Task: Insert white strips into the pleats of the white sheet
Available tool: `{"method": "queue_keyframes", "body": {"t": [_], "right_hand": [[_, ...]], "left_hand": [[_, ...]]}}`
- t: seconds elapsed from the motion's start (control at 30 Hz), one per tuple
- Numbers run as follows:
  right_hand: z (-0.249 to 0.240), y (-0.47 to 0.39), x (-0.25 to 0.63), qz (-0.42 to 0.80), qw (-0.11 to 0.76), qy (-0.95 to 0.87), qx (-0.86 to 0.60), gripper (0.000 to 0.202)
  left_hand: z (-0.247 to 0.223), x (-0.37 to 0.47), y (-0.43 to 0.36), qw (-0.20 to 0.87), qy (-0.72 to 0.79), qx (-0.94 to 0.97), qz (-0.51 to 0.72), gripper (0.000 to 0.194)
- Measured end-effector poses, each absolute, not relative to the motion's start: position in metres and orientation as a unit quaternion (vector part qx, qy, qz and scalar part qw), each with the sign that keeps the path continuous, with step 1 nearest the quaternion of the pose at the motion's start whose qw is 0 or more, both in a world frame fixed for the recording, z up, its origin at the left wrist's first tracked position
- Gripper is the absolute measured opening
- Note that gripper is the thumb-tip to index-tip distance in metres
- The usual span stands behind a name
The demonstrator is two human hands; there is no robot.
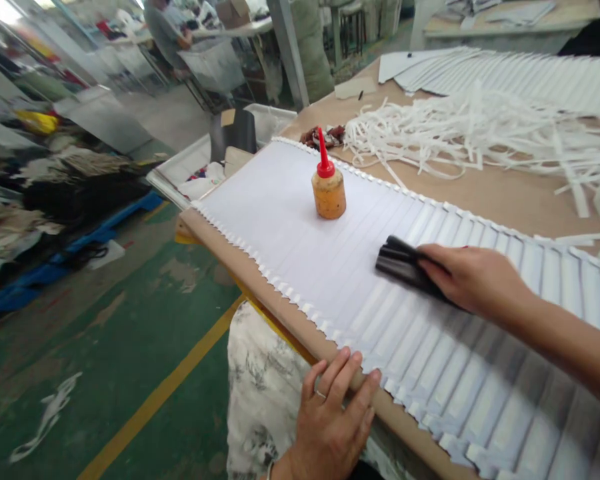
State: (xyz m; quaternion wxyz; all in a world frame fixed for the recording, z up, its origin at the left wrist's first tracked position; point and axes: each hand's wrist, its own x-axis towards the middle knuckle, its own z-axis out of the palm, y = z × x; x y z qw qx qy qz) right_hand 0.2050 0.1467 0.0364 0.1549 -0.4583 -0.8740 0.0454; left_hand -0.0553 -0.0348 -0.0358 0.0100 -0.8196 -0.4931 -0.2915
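Observation:
My right hand grips a black, glossy, bar-shaped tool, its exact kind not clear, on or just above a row of overlapping white sheets. Those sheets lie fanned across the table, with small white tabs along both long sides. At the table's front edge, my left hand rests with fingers stretched out, the tips touching the sheets' near border. A ring is on one finger. Beyond the black tool a squeeze bottle with a red pointed nozzle and amber contents stands upright on the sheets.
Loose white strips lie heaped on the brown table, with another fan of white sheets behind. A white bin adjoins the table's far-left end. A metal post rises behind; a person is in the background.

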Motion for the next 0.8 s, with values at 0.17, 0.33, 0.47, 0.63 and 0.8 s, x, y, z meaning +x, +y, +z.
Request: {"method": "queue_keyframes", "body": {"t": [0.17,0.33,0.47,0.63,0.8], "right_hand": [[0.052,0.142,0.208,0.102,0.142,-0.942,-0.286,0.029],[0.025,0.218,0.245,-0.011,0.114,-0.900,-0.420,0.036],[0.013,0.305,0.285,-0.081,0.041,-0.835,-0.542,0.040],[0.032,0.309,0.296,-0.172,0.070,-0.769,-0.612,0.048],[0.063,0.254,0.347,-0.239,0.188,-0.722,-0.621,0.055]], "left_hand": [[-0.058,-0.053,-0.030,0.081,-0.486,-0.794,-0.355,0.033],[-0.071,-0.055,-0.033,0.114,-0.497,-0.796,-0.327,0.037],[-0.070,-0.053,-0.032,0.111,-0.496,-0.787,-0.350,0.036],[-0.071,-0.052,-0.025,0.122,-0.485,-0.778,-0.381,0.030],[-0.089,-0.056,-0.019,0.194,-0.446,-0.786,-0.382,0.029]]}}
